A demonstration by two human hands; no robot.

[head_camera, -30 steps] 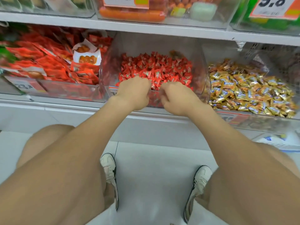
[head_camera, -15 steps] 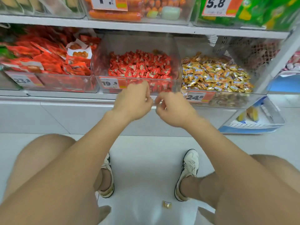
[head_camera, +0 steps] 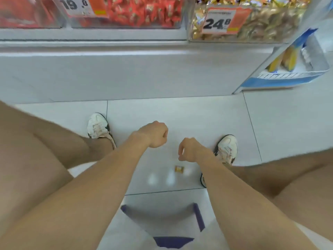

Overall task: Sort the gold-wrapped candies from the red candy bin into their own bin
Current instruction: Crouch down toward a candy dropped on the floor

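Note:
A single gold-wrapped candy (head_camera: 179, 168) lies on the white floor tiles between my feet. My right hand (head_camera: 189, 149) hovers just above and behind it, fingers hanging loosely curled, touching nothing. To its left, my left hand (head_camera: 155, 134) is curled into a fist with nothing showing in it. The clear red candy bin (head_camera: 144, 13) with a 19.8 tag is at the top edge. The gold candy bin (head_camera: 252, 24) with a 24.8 tag stands to its right.
The grey shelf base (head_camera: 126, 73) runs across below the bins. A blue and white tray (head_camera: 288, 69) with yellow packs sits low on the right. My white shoes (head_camera: 98, 126) (head_camera: 227, 148) flank the candy. White fabric with purple marks (head_camera: 173, 240) is at the bottom.
Both hands have left the red candy bin and dropped toward the floor. The view has tilted down, and the gold candy on the floor now lies just below my right hand.

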